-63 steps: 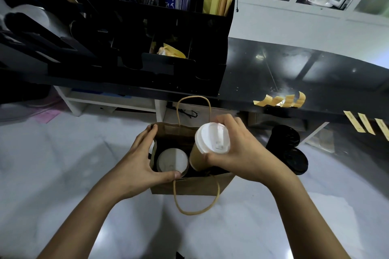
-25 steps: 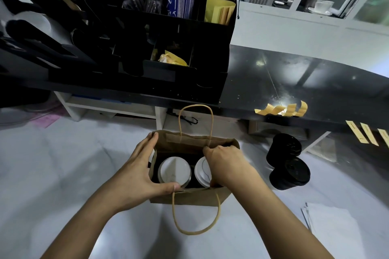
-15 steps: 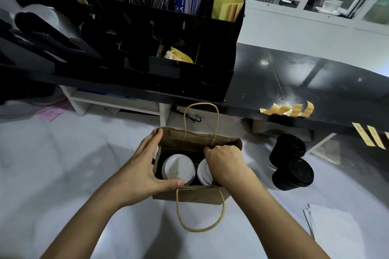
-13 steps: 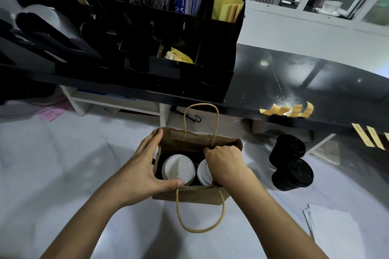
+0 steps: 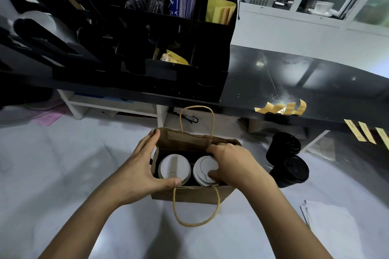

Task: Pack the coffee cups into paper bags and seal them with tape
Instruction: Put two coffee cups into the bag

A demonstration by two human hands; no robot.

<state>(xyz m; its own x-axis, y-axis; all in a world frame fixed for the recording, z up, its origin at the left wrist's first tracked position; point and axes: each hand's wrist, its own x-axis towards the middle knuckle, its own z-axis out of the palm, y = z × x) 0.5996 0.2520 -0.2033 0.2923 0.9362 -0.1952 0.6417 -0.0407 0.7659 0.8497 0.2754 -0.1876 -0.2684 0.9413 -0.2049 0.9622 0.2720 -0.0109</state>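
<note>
Left hand (image 5: 139, 172) grips the paper bag (image 5: 189, 194) rim; right hand (image 5: 233, 163) curls over one cup (image 5: 203, 171), hiding its fingertips.

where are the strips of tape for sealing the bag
In the head view, curled yellow tape strips stick along the front edge of the black counter, up and right of the paper bag, above the black lids.
</note>
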